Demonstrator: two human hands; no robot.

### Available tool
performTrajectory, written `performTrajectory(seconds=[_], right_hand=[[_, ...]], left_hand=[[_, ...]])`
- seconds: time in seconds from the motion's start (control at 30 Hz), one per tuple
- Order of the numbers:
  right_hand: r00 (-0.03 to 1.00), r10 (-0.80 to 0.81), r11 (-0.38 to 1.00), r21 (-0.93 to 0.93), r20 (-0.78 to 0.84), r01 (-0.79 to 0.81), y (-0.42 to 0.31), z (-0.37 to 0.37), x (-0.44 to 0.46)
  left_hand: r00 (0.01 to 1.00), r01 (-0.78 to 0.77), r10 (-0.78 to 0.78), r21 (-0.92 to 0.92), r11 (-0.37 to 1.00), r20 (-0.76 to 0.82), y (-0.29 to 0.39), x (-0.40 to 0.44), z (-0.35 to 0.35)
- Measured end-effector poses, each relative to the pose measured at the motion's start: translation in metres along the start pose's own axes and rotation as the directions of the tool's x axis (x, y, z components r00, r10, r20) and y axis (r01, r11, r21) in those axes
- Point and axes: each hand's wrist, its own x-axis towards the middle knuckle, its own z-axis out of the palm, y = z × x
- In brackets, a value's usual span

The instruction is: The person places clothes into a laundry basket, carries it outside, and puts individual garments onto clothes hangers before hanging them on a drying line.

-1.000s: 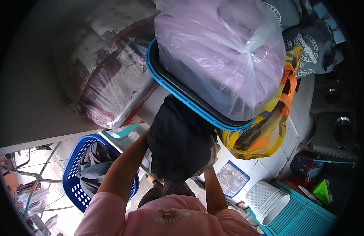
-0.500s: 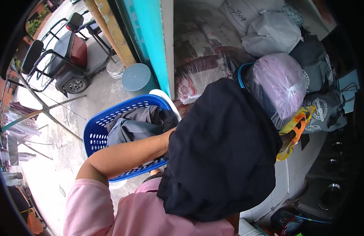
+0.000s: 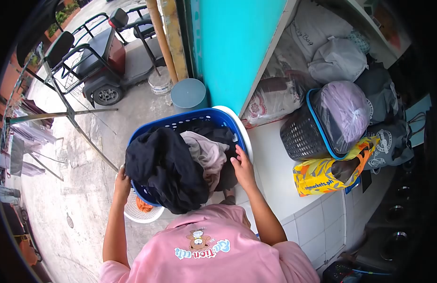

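A blue perforated basket (image 3: pixel 199 116) sits in front of me, filled with clothes. A black cloth (image 3: pixel 164 170) lies heaped in its left part, and a pale greyish-pink cloth (image 3: pixel 206 153) is beside it. My left hand (image 3: pixel 121 185) is at the basket's left side, by the edge of the black cloth; its fingertips are partly hidden there. My right hand (image 3: pixel 243 169) is at the basket's right edge, fingers apart, holding nothing.
A black basket with blue rim (image 3: pixel 296 137), a yellow bag (image 3: pixel 317 177) and wrapped bundles (image 3: pixel 270 101) stand to the right. A white basket (image 3: pixel 150 213) is below the blue one. Behind are a grey bucket (image 3: pixel 189 96), a metal frame (image 3: pixel 86 137) and a parked vehicle (image 3: pixel 105 59).
The black cloth has moved from in front of me into the blue basket. My right hand has come into view, opened. The view has turned left towards the basket.
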Motion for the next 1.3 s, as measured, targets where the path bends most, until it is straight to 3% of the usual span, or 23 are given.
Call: performTrajectory(seconds=[0.03, 0.07, 0.1, 0.17, 0.3, 0.37, 0.4, 0.43, 0.5, 0.57, 0.63, 0.67, 0.8, 0.9, 0.93, 1.0, 1.03, 1.1, 1.17, 1.23, 1.3], right_hand=[[0.998, 0.064, 0.993, 0.103, 0.008, -0.064, 0.0, -0.005, -0.004], [0.979, -0.123, 0.988, -0.11, -0.161, 0.106, 0.003, -0.011, -0.011], [0.926, -0.284, 0.912, -0.369, -0.251, 0.18, 0.006, -0.018, -0.016], [0.909, -0.294, 0.883, -0.447, -0.295, 0.141, 0.015, -0.031, -0.02], [0.955, -0.202, 0.933, -0.338, -0.218, 0.121, 0.032, -0.034, -0.015], [0.969, -0.237, 0.858, -0.484, -0.07, 0.174, 0.031, -0.025, 0.0], [0.958, -0.285, 0.752, -0.625, -0.019, 0.212, 0.032, -0.017, 0.008], [0.956, -0.292, 0.749, -0.622, -0.002, 0.227, 0.033, -0.011, 0.015], [0.978, -0.205, 0.641, -0.749, 0.043, 0.167, 0.028, -0.001, 0.032], [0.987, -0.152, 0.648, -0.747, 0.06, 0.146, 0.018, -0.001, 0.043], [0.997, -0.051, 0.689, -0.72, 0.059, 0.078, 0.01, -0.004, 0.05], [0.988, -0.118, 0.666, -0.73, 0.1, 0.154, 0.024, -0.003, 0.054], [0.968, -0.163, 0.702, -0.666, 0.192, 0.251, 0.021, -0.006, 0.067], [0.939, 0.032, 0.566, -0.78, 0.342, 0.265, 0.024, -0.002, 0.088], [0.948, -0.037, 0.579, -0.766, 0.316, 0.278, 0.032, -0.003, 0.097], [0.919, 0.01, 0.611, -0.73, 0.394, 0.306, 0.024, -0.011, 0.104], [0.92, 0.051, 0.631, -0.726, 0.389, 0.273, 0.02, -0.013, 0.103], [0.899, 0.095, 0.646, -0.714, 0.427, 0.271, 0.022, -0.017, 0.108], [0.909, 0.056, 0.696, -0.669, 0.412, 0.261, 0.021, -0.019, 0.106], [0.885, 0.002, 0.718, -0.617, 0.465, 0.322, 0.024, -0.02, 0.107], [0.89, -0.13, 0.815, -0.464, 0.437, 0.347, 0.022, -0.016, 0.107]], left_hand=[[0.994, -0.096, 0.099, 0.07, 0.993, -0.043, -0.002, -0.005, -0.007], [0.979, -0.153, 0.173, 0.174, 0.973, -0.111, -0.009, -0.008, -0.011], [0.952, -0.203, 0.256, 0.28, 0.938, -0.168, -0.016, -0.009, -0.015], [0.964, -0.166, 0.209, 0.241, 0.956, -0.166, -0.028, -0.005, -0.017], [0.949, -0.135, 0.214, 0.314, 0.94, -0.233, -0.039, 0.016, -0.006], [0.97, -0.058, 0.106, 0.214, 0.975, -0.218, -0.043, 0.037, 0.001], [0.97, -0.104, 0.162, 0.294, 0.95, -0.18, -0.043, 0.042, 0.004], [0.969, -0.091, 0.152, 0.289, 0.953, -0.195, -0.044, 0.044, 0.007], [0.943, -0.005, 0.213, 0.629, 0.777, -0.256, -0.034, 0.037, 0.025], [0.902, 0.016, 0.248, 0.599, 0.8, -0.354, -0.028, 0.025, 0.032], [0.848, 0.1, 0.31, 0.706, 0.701, -0.429, -0.04, 0.018, 0.033], [0.793, 0.081, 0.4, 0.73, 0.679, -0.46, -0.048, 0.017, 0.034], [0.764, 0.169, 0.354, 0.697, 0.697, -0.539, -0.045, 0.005, 0.035], [0.743, 0.172, 0.317, 0.626, 0.761, -0.589, -0.046, -0.01, 0.047], [0.743, 0.169, 0.311, 0.616, 0.77, -0.592, -0.053, -0.012, 0.051], [0.705, 0.16, 0.351, 0.621, 0.767, -0.616, -0.058, -0.031, 0.057], [0.734, 0.212, 0.263, 0.579, 0.787, -0.626, -0.059, -0.045, 0.059], [0.67, 0.163, 0.275, 0.499, 0.851, -0.69, -0.073, -0.071, 0.068], [0.633, 0.221, 0.197, 0.418, 0.881, -0.749, -0.083, -0.096, 0.079], [0.657, 0.282, -0.01, 0.232, 0.931, -0.754, -0.096, -0.119, 0.087], [0.627, 0.196, -0.122, 0.004, 0.981, -0.77, -0.098, -0.142, 0.095]])
